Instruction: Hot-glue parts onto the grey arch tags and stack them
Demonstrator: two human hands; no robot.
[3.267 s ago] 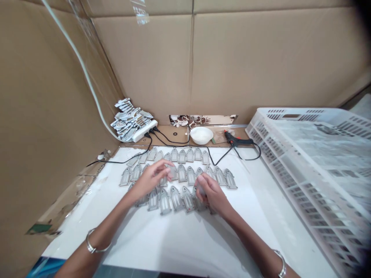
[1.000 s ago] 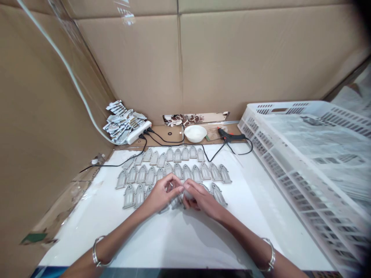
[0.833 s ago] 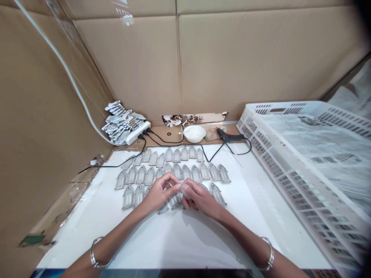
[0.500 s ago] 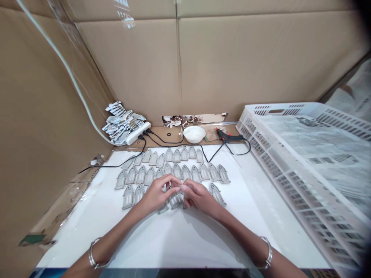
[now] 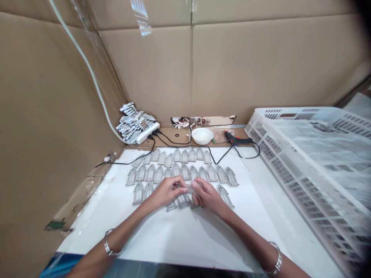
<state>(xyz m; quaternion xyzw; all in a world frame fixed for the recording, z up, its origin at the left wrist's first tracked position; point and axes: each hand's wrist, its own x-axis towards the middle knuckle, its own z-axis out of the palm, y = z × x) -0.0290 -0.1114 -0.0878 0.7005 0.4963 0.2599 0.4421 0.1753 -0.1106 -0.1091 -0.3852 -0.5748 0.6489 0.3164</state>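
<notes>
My left hand (image 5: 169, 191) hovers over the front row of small grey arch-shaped pieces (image 5: 138, 194), thumb and forefinger closed in a pinch. Facing it, a short gap away, my right hand (image 5: 207, 196) has its thumb pressed on its curled fingers. Whatever either hand pinches is too small or hidden to make out. Under and between the hands, several of the grey pieces are partly covered. One piece (image 5: 225, 196) lies just right of my right hand. Two more rows of the same pieces lie behind on the white tabletop (image 5: 174, 239).
At the back stand a white bowl (image 5: 202, 136) and a black glue gun (image 5: 239, 139) with its cord. A power strip (image 5: 147, 133) sits by a heap of flat pieces (image 5: 133, 121) at back left. A white plastic crate (image 5: 278, 162) fills the right side. Cardboard walls (image 5: 150, 69) enclose the table.
The view has shifted, so everything sits slightly further right. My fingertips, touching or nearly touching before, have drawn slightly apart.
</notes>
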